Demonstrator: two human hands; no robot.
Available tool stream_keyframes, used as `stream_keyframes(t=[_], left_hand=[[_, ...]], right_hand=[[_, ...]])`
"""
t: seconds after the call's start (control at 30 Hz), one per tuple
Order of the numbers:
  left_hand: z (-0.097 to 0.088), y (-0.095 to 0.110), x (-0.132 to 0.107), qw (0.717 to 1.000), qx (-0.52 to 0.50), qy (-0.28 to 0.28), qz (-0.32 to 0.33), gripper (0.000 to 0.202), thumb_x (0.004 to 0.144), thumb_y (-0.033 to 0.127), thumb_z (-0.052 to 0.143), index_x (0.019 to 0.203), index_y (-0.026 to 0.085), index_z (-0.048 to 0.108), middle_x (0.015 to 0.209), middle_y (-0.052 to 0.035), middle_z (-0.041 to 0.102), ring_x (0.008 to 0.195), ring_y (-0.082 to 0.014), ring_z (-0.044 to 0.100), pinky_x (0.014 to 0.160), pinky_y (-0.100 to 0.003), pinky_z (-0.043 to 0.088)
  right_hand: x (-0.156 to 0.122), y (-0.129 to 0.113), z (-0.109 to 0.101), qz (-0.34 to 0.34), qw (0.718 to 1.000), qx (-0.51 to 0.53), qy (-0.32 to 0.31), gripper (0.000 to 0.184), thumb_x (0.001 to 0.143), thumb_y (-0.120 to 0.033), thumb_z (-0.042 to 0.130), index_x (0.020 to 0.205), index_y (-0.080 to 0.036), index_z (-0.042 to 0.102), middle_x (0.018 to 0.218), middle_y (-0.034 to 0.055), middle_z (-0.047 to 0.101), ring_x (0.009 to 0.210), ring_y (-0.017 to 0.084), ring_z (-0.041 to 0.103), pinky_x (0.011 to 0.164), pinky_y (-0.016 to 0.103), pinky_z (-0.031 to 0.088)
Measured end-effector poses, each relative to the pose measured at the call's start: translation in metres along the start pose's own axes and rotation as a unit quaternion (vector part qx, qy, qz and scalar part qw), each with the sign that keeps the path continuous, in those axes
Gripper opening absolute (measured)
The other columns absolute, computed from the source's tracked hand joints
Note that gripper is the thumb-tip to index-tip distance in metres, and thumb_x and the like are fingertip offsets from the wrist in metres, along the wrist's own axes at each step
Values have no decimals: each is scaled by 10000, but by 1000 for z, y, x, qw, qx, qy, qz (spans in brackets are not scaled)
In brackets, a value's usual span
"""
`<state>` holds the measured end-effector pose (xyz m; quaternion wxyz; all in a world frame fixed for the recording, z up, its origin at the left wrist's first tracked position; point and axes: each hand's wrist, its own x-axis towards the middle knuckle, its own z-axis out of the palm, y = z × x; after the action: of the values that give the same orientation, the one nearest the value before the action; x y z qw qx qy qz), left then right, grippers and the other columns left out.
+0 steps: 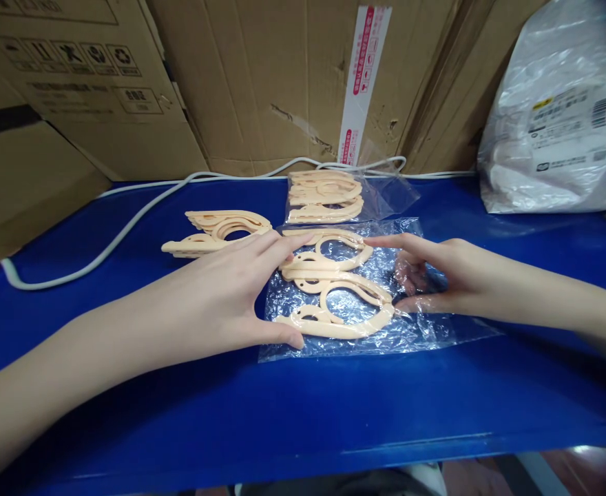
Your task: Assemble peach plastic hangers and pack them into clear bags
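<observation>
A clear plastic bag (427, 329) lies flat on the blue table (334, 413) with peach-coloured folding hangers (334, 296) on or in it. My left hand (225, 296) rests at the bag's left edge, thumb and fingers spread around the hangers' left ends. My right hand (432, 275) is at the bag's right side, forefinger stretched over the hangers and the other fingers partly under the film. Whether they pinch the film is unclear.
A second bagged stack of hangers (326, 196) lies behind. Loose hangers (215, 231) lie to the left. A white cable (127, 224) runs along the back. Cardboard boxes (262, 83) stand behind, and a white plastic parcel (551, 117) sits at the right.
</observation>
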<state>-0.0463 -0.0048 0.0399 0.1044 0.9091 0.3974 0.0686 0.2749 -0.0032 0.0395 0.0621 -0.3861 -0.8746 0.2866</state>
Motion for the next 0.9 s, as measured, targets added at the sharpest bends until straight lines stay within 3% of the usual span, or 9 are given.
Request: stream_keyframes(t=[0.17,0.63,0.9], left_hand=[[1,0,1,999,36,12,-2,1023,700,831,622,1518,276,355,1198,-115,620,1172,-408,558,941,-528,488],[-5,3,2,999,18,-28,-32,988,698,829,628,1504,321,367,1182,-65,612,1115,-359,549,896,-449,454],[-8,4,-1,999,25,-28,-39,974,717,825,607,1520,323,379,1298,-81,614,1199,-403,539,967,-504,437]], right_hand=[[-1,-1,1,4,1000,9,7,791,912,-531,625,1553,-209,294,793,-21,575,655,140,562,600,262,449],[3,1,3,17,999,12,28,861,870,-560,662,1567,-193,315,753,-22,605,619,145,560,576,273,449],[-2,3,0,14,997,41,59,749,886,-503,666,1531,-250,381,736,-27,662,633,149,616,577,275,488]])
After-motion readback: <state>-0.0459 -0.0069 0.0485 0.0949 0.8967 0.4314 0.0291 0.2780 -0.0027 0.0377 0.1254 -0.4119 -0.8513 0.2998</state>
